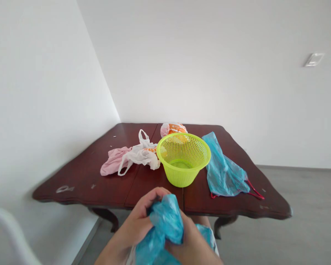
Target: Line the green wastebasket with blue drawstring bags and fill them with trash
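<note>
A crumpled blue plastic bag (168, 219) is bunched between my two hands, just in front of the table's near edge. My left hand (138, 222) closes round its left side, with the thumb pressed on the plastic. On the other side my right hand (191, 239) grips the bag; most of its fingers are hidden behind the plastic. Loose blue film hangs below both hands toward my lap. Beyond them a yellow-green plastic basket (179, 176) with mesh walls stands upright on the table, with nothing visible inside.
On the dark wooden table (99, 191), a blue bag (226, 176) with red drawstrings lies right of the basket. To its left are a white plastic bag (140, 154) and pink cloth-like item (114, 162). An orange-and-white bundle (175, 128) sits behind. Walls border the back and left.
</note>
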The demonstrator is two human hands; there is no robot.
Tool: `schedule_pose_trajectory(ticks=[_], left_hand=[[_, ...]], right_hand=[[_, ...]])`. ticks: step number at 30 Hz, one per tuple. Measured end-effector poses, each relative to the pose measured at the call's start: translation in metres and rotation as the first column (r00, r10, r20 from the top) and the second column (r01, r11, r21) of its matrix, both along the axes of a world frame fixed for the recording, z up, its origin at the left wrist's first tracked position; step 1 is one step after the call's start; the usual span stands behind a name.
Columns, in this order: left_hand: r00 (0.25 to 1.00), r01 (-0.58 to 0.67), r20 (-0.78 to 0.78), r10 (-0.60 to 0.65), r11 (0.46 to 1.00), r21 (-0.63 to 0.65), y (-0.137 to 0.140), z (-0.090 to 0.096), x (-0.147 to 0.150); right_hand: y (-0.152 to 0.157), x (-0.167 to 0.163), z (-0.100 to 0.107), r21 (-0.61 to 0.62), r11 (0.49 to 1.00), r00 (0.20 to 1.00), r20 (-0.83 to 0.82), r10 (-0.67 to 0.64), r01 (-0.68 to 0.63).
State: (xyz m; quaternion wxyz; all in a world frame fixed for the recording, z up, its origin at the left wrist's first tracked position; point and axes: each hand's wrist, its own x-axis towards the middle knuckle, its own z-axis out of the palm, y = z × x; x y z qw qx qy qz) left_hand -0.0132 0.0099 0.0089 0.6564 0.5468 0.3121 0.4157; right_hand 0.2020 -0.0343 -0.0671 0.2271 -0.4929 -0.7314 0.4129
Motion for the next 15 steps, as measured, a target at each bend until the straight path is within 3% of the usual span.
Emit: schedule_pose_trajectory(ticks=[3, 5, 7, 9, 11, 15], left_hand=[[0.982, -0.182, 0.053, 0.182, 0.983, -0.007, 0.007, 0.008, -0.004], [0.963, -0.249, -0.072, 0.26, 0.959, 0.132, 0.016, 0.016, -0.024], [0.904, -0.222, -0.269, 0.331, 0.903, 0.367, 0.026, 0.025, -0.055], [0.829, -0.14, -0.408, 0.383, 0.848, 0.512, 0.034, 0.029, -0.09], [0.769, -0.069, -0.5, 0.398, 0.829, 0.554, 0.041, 0.029, -0.123], [0.624, -0.01, -0.681, 0.383, 0.875, 0.483, 0.039, 0.025, -0.166]], right_hand=[[-0.011, -0.014, -0.015, -0.279, 0.959, 0.99, -0.119, -0.08, 0.044], [-0.022, -0.006, -0.022, -0.418, 0.906, 0.995, -0.04, -0.092, 0.067], [-0.029, 0.011, -0.025, -0.496, 0.866, 0.998, 0.046, -0.035, 0.054], [-0.032, 0.031, -0.025, -0.543, 0.839, 0.996, 0.081, 0.03, 0.019], [-0.032, 0.05, -0.026, -0.569, 0.822, 0.996, 0.076, 0.053, 0.0], [-0.029, 0.082, -0.028, -0.579, 0.815, 0.998, 0.054, 0.028, 0.009]])
